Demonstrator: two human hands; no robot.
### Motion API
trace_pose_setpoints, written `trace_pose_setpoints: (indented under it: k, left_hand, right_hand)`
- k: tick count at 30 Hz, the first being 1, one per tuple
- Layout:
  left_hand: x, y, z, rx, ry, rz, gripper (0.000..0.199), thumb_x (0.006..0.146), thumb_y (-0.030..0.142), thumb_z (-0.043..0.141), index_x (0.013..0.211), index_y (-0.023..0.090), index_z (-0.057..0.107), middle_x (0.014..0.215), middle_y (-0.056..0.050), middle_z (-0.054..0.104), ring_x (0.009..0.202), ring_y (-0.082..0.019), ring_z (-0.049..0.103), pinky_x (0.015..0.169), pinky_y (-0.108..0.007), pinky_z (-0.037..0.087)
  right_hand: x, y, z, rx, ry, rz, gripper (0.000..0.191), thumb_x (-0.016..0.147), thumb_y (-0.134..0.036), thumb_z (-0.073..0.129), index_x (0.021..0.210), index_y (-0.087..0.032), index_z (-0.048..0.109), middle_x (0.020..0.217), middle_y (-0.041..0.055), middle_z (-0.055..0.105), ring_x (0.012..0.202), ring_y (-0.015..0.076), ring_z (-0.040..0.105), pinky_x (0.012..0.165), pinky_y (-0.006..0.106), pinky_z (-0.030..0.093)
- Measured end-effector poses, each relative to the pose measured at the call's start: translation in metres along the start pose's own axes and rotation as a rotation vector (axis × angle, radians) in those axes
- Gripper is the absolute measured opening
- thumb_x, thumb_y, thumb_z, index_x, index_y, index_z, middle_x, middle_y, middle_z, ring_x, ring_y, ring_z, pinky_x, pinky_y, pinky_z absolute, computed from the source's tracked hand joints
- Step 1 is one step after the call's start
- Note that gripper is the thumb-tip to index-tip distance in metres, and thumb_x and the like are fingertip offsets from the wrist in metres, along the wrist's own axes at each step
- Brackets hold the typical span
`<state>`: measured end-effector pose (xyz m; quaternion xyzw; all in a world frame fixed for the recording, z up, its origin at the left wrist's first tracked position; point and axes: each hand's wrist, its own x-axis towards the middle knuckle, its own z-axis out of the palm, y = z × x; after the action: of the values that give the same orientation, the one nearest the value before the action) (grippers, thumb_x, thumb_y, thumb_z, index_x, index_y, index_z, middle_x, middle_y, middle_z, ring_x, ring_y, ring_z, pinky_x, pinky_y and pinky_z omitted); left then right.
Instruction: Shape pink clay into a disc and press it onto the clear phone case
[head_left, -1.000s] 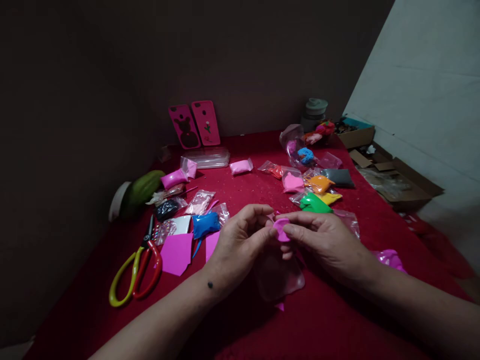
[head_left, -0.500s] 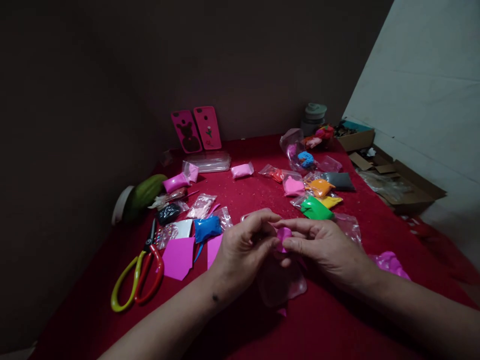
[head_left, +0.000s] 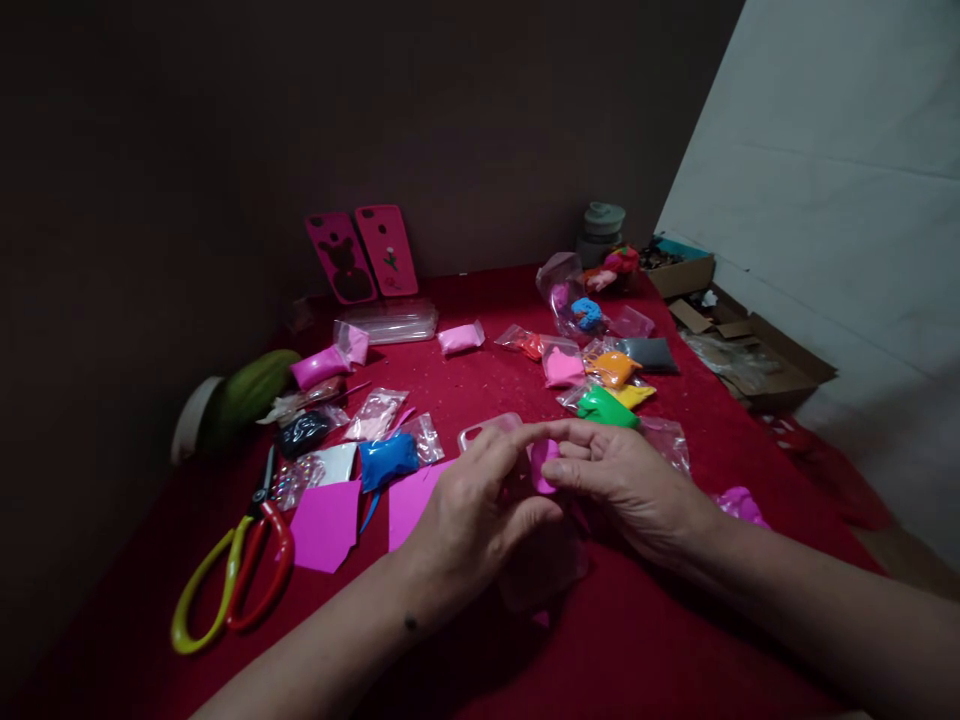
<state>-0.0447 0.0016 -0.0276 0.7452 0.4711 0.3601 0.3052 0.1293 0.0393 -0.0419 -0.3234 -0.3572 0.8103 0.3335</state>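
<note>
My right hand (head_left: 630, 480) pinches a small, flattened piece of pink clay (head_left: 545, 467) between thumb and fingers. Close against its left side is my left hand (head_left: 487, 500), thumb stretched out below the clay and apart from it. The left fingers curl behind and are partly hidden. Beneath both hands is a clear phone case (head_left: 544, 575), largely covered by them; whether anything holds it up, I cannot tell. Two flat pink sheets, a left one (head_left: 326, 525) and a right one (head_left: 412, 500), lie left of my hands.
Scissors (head_left: 244, 560) with yellow and red handles lie at left. Packets of coloured clay, including blue (head_left: 388, 460) and green (head_left: 606, 408), are scattered on the red cloth (head_left: 637, 650). Two decorated phone cases (head_left: 386, 250) lean on the wall. Cardboard boxes (head_left: 780, 360) stand at right.
My left thumb has come away from the clay and dropped lower, while my right hand keeps its pinch. The whole view has shifted, so things appear further left.
</note>
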Motion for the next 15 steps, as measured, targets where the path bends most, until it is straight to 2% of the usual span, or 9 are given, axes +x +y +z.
trace_pose_setpoints:
  k: [2, 7, 11, 15]
  left_hand:
    - [0.0003, -0.0001, 0.0015, 0.04, -0.005, 0.017, 0.04, 0.084, 0.019, 0.068, 0.123, 0.022, 0.06, 0.108, -0.007, 0.064, 0.092, -0.017, 0.059, 0.08, -0.028, 0.048]
    - [0.0019, 0.0008, -0.0002, 0.054, 0.032, 0.026, 0.013, 0.085, 0.019, 0.067, 0.098, 0.02, 0.066, 0.096, -0.005, 0.065, 0.09, -0.018, 0.06, 0.078, -0.028, 0.047]
    - [0.0019, 0.0008, -0.001, 0.068, 0.056, 0.035, 0.015, 0.086, 0.018, 0.065, 0.1, 0.02, 0.067, 0.099, -0.006, 0.066, 0.089, -0.017, 0.061, 0.077, -0.027, 0.047]
    - [0.0013, 0.0, -0.002, 0.048, 0.02, 0.02, 0.025, 0.084, 0.022, 0.069, 0.108, 0.02, 0.064, 0.104, -0.006, 0.067, 0.089, -0.017, 0.062, 0.076, -0.026, 0.049]
  right_hand:
    - [-0.0022, -0.0008, 0.0011, -0.022, -0.024, 0.011, 0.043, 0.068, -0.023, 0.085, 0.106, -0.015, 0.068, 0.082, 0.0032, 0.07, 0.067, 0.0096, 0.063, 0.063, 0.019, 0.05]
    - [-0.0071, -0.0051, 0.0059, 0.036, -0.065, -0.025, 0.033, 0.076, -0.025, 0.08, 0.107, -0.016, 0.071, 0.093, 0.0061, 0.072, 0.078, 0.0102, 0.066, 0.073, 0.02, 0.052]
    - [-0.0069, -0.0047, 0.0062, 0.04, -0.086, -0.044, 0.032, 0.077, -0.022, 0.079, 0.108, -0.018, 0.073, 0.098, 0.007, 0.073, 0.083, 0.0114, 0.068, 0.079, 0.022, 0.052]
    - [-0.0046, -0.0025, 0.0036, 0.02, -0.051, -0.088, 0.032, 0.078, -0.021, 0.078, 0.11, -0.022, 0.073, 0.103, 0.0053, 0.073, 0.091, 0.0122, 0.068, 0.084, 0.022, 0.052]
